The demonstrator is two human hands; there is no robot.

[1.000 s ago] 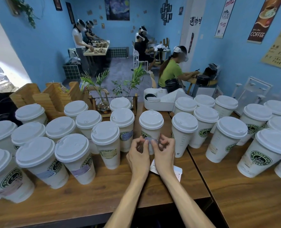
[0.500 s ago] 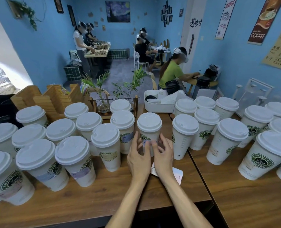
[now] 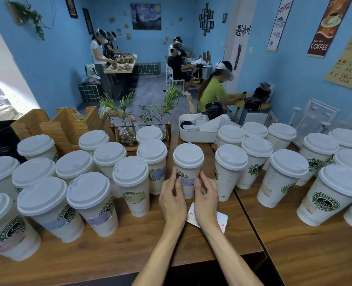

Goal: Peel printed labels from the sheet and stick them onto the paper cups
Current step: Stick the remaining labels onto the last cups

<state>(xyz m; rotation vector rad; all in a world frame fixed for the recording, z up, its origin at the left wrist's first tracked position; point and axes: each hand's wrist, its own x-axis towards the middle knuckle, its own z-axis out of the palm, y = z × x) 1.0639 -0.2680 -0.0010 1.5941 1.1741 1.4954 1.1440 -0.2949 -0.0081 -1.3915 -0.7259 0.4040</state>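
Observation:
A white lidded paper cup (image 3: 188,162) with a green logo stands upright in the middle of the wooden table (image 3: 142,240). A pale printed label (image 3: 188,181) lies across its front. My left hand (image 3: 172,200) presses the label's left end and my right hand (image 3: 205,198) presses its right end, thumbs on the cup wall. The white label sheet (image 3: 220,218) lies flat on the table under my right wrist, partly hidden. Cups to the left, such as this labelled cup (image 3: 93,205), carry labels.
Several lidded cups crowd the left side and the right table (image 3: 307,250). A white tray (image 3: 197,135) of lids, a plant stand (image 3: 127,133) and wooden holders (image 3: 53,129) stand behind. People work at tables farther back.
The label has come down flat against the cup and my thumbs have spread apart along it. The view has shifted slightly.

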